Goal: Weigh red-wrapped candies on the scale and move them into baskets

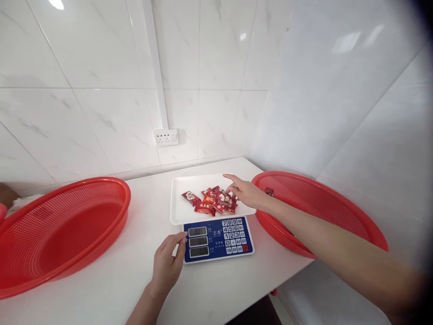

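Observation:
A digital scale (218,262) with a blue panel, number keys and three small displays stands on the white table. Its white tray (181,214) carries a loose pile of small red wrapped packets (209,201). Over the right side of this pile is my right hand (246,193), index finger stretched out and the other fingers bent down at the packets. I see no packet clearly gripped in it. My left hand (168,259) is by the scale's left edge, thumb and index fingertips drawn together beside the displays. Nothing shows between them.
A large red plastic basket (123,216) stands at the left. Another red basket (365,225) is at the right, under my right forearm, with a small dark red packet (269,192) inside. Behind the table (142,280) rises a tiled wall with a power socket (166,137).

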`<move>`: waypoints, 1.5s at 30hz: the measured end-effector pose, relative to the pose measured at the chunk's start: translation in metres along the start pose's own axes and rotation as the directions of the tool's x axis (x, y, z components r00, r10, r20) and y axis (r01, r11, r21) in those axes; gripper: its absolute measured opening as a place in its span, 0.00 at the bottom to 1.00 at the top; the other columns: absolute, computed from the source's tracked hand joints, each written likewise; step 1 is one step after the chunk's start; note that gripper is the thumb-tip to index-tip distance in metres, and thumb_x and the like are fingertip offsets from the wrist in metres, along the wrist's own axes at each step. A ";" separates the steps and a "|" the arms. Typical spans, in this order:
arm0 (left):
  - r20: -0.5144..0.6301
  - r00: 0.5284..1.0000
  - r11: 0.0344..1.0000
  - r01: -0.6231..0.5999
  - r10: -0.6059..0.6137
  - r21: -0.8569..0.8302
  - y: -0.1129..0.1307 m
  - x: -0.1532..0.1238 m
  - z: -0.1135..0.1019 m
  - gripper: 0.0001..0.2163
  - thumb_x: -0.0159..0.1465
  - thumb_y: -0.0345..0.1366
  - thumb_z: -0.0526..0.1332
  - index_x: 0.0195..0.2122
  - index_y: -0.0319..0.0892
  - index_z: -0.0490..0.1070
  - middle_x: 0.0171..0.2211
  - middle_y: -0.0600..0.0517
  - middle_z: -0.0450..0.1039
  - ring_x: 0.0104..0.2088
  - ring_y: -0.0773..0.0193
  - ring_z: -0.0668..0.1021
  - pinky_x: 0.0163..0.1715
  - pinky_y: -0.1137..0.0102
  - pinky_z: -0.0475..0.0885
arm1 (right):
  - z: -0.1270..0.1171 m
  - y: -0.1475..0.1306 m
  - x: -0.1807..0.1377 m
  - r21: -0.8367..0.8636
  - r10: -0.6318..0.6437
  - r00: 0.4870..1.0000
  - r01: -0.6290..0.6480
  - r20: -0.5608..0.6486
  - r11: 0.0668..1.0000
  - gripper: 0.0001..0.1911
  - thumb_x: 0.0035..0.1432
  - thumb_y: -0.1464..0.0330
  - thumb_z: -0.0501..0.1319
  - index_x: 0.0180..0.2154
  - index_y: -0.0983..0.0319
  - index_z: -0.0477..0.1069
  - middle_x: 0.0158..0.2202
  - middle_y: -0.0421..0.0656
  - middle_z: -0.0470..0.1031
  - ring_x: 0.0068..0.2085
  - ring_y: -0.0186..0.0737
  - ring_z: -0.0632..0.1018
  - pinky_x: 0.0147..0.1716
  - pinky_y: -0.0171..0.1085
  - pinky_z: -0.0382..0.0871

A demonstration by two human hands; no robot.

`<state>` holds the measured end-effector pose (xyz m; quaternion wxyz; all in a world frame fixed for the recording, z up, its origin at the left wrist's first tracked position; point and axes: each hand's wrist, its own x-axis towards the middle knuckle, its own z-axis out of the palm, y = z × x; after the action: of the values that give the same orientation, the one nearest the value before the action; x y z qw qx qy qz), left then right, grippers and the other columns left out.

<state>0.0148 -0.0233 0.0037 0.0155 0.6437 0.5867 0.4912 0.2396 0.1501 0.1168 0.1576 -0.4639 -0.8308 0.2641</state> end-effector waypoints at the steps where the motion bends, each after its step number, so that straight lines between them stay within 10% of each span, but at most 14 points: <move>1: -0.001 1.000 1.000 -0.009 0.009 0.002 0.000 0.000 0.000 0.08 0.64 0.34 0.54 0.39 0.42 0.72 0.32 0.50 0.77 0.32 0.66 0.79 0.27 0.76 0.74 | 0.001 0.000 0.000 0.010 0.000 1.000 0.000 0.001 1.000 0.25 0.62 0.70 0.47 0.61 0.56 0.52 0.42 0.43 0.77 0.36 0.39 0.76 0.39 0.38 0.67; 10: -0.015 0.999 0.999 -0.041 0.042 0.018 0.002 0.001 0.000 0.08 0.64 0.33 0.54 0.39 0.42 0.72 0.31 0.51 0.77 0.30 0.68 0.78 0.27 0.76 0.73 | 0.011 -0.008 -0.018 -0.192 -0.146 0.961 0.193 0.236 0.962 0.31 0.51 0.56 0.62 0.57 0.53 0.62 0.56 0.46 0.66 0.55 0.51 0.67 0.49 0.45 0.63; 17: -0.045 0.996 0.997 -0.070 0.071 0.028 0.000 0.001 0.002 0.08 0.63 0.32 0.54 0.39 0.43 0.72 0.31 0.52 0.77 0.31 0.67 0.79 0.28 0.75 0.74 | 0.025 -0.013 -0.030 -0.416 -0.244 0.919 0.361 0.310 0.834 0.23 0.55 0.73 0.56 0.53 0.57 0.67 0.49 0.46 0.72 0.48 0.47 0.72 0.42 0.42 0.68; 30: -0.060 0.997 0.999 -0.046 0.047 0.027 0.003 0.001 0.000 0.07 0.63 0.31 0.54 0.39 0.42 0.71 0.30 0.52 0.76 0.30 0.68 0.78 0.28 0.76 0.73 | -0.023 0.016 -0.062 -0.224 -0.051 0.977 0.002 -0.209 0.975 0.21 0.59 0.69 0.50 0.54 0.56 0.63 0.46 0.43 0.75 0.41 0.45 0.77 0.37 0.43 0.71; 45: -0.095 0.995 0.996 0.015 -0.007 0.085 -0.001 0.001 0.003 0.07 0.63 0.34 0.55 0.38 0.43 0.71 0.29 0.52 0.77 0.30 0.67 0.79 0.24 0.75 0.72 | -0.046 0.082 -0.126 -0.093 0.396 0.791 -0.489 -0.466 0.867 0.24 0.58 0.64 0.53 0.57 0.54 0.62 0.43 0.47 0.76 0.36 0.51 0.77 0.31 0.44 0.68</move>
<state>0.0159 -0.0211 0.0021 -0.0370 0.6164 0.6109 0.4954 0.3846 0.0911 0.1042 0.2214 -0.7067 -0.6652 0.0955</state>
